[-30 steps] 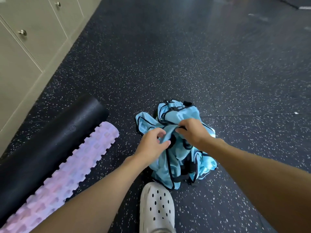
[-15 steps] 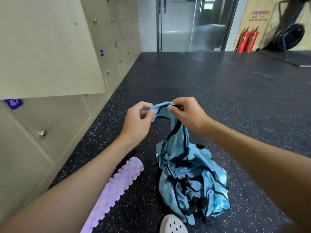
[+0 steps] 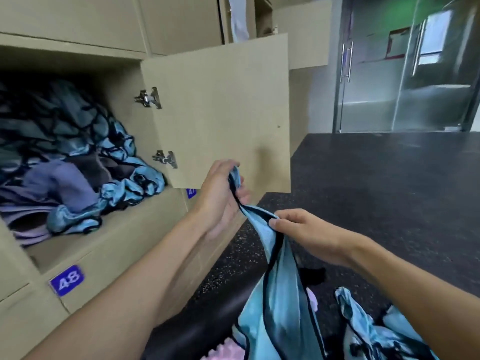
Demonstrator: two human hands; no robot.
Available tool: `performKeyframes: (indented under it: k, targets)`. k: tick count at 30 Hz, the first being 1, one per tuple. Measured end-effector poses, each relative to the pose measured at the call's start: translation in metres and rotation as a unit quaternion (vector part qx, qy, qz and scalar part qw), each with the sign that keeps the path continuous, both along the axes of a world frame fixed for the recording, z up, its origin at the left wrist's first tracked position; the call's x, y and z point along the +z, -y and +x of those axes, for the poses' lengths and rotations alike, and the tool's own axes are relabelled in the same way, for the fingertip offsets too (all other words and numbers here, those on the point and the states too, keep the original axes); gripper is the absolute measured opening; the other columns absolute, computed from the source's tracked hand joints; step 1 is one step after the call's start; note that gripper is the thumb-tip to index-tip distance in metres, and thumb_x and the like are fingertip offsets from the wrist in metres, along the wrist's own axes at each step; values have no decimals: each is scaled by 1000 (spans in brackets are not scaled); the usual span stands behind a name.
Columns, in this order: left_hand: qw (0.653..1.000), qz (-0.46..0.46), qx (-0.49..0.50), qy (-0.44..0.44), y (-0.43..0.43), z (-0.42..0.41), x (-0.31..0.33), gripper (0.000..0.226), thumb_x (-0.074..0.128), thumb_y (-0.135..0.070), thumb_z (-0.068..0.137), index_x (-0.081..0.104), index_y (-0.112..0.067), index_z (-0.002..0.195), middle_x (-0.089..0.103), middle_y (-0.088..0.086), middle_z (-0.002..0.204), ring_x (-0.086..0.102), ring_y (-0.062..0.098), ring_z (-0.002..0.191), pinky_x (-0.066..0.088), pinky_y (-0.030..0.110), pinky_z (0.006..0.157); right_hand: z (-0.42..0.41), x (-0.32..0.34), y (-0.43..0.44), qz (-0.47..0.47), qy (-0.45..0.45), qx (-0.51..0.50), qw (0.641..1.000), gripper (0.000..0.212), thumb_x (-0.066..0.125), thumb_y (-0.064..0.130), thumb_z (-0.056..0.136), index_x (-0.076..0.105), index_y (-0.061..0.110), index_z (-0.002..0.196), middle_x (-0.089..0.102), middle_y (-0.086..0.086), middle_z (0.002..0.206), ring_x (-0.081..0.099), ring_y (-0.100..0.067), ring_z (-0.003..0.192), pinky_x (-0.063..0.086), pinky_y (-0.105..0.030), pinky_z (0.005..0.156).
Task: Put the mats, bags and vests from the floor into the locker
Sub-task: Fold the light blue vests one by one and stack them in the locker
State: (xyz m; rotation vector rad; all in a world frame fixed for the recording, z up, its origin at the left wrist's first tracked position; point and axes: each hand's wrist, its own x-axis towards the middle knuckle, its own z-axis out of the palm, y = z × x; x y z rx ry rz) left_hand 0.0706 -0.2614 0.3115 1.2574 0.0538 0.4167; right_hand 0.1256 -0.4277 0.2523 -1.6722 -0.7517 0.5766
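Left hand (image 3: 223, 196) and right hand (image 3: 309, 233): each grip clamped on blue vest (image 3: 280, 294). Open locker (image 3: 117, 245) at nine o'clock, partly filled.

The locker (image 3: 78, 252) opening sits up and left of the left hand (image 3: 220, 196), nothing in between. The heap of vests (image 3: 78, 141) fills most of it though, so the only room is the bare shelf strip in front and the gap above the heap. The open door (image 3: 220, 113) stands right behind that hand and blocks the way back. Right of the right hand (image 3: 306, 232) it's open floor (image 3: 376, 190).
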Motion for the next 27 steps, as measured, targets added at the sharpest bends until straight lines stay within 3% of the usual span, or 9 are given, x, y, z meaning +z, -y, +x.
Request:
performKeyframes:
  k: [2, 4, 8, 13, 17, 20, 23, 25, 27]
  targets:
    - [993, 111, 21, -16, -20, -16, 3, 6, 53, -18, 99, 49, -17, 95, 41, -6, 67, 36, 10, 50, 32, 28, 54, -17, 13, -23, 45, -118, 67, 990, 34, 41, 21, 104, 58, -8, 108, 59, -21, 94, 61, -25, 77, 49, -27, 62]
    - [962, 269, 54, -13, -37, -33, 9, 4, 58, -22, 97, 55, -22, 95, 44, -18, 61, 40, 7, 53, 38, 28, 61, -32, 23, -42, 86, -170, 155, 969, 33, 40, 24, 103, 62, 0, 105, 63, -15, 79, 64, -31, 83, 52, -34, 74]
    - [869, 491, 61, -14, -69, -66, 21, 17, 50, -44, 98, 60, -33, 106, 59, -14, 80, 55, 8, 72, 44, 30, 77, -47, 21, -66, 105, -123, 201, 966, 28, 68, 20, 87, 50, 2, 100, 38, -1, 57, 50, -19, 52, 35, -49, 83]
    - [736, 668, 63, -92, -106, -91, 3, 68, 34, -80, 78, 57, -40, 127, 66, -12, 118, 59, 6, 111, 47, 35, 99, -42, 21, -68, 64, -77, 203, 974, 43, 65, 6, 82, 51, -8, 119, 58, -9, 74, 59, -20, 67, 44, -39, 75]
    - [801, 585, 64, -104, -113, -96, -22, 74, 37, -82, 77, 68, -17, 95, 56, 0, 73, 50, 10, 68, 41, 35, 67, -46, 19, -80, 121, -61, 128, 983, 24, 68, 3, 84, 62, 2, 106, 61, -10, 75, 58, -20, 68, 47, -31, 65]
    - [872, 476, 84, -77, -102, -93, -33, 79, 47, -80, 77, 58, -2, 83, 36, -7, 64, 34, 9, 60, 29, 26, 56, -57, 12, -97, 124, 36, 64, 990, 4, 66, 2, 88, 67, 5, 91, 65, -8, 71, 56, -18, 67, 44, -31, 67]
    - [923, 367, 110, -43, -86, -86, -29, 44, 70, -46, 86, 55, -7, 73, 42, -11, 55, 37, 5, 50, 31, 16, 47, -67, 6, -112, 116, 112, 14, 987, 8, 68, 7, 86, 66, 3, 79, 65, -3, 69, 54, -15, 68, 42, -33, 72]
    - [937, 323, 134, -20, -83, -80, -26, 29, 73, -19, 88, 53, -7, 71, 50, -1, 57, 43, 9, 47, 36, 18, 44, -73, 6, -119, 120, 113, -9, 986, 3, 67, 6, 87, 65, 7, 87, 67, -8, 70, 56, -14, 67, 45, -34, 72]
    - [938, 305, 163, 1, -82, -77, -26, 30, 70, -8, 89, 49, -9, 68, 50, 6, 59, 42, 11, 46, 36, 21, 42, -77, 6, -124, 103, 71, -10, 992, 25, 69, 7, 85, 58, 17, 105, 70, -11, 74, 61, -16, 68, 49, -34, 75]
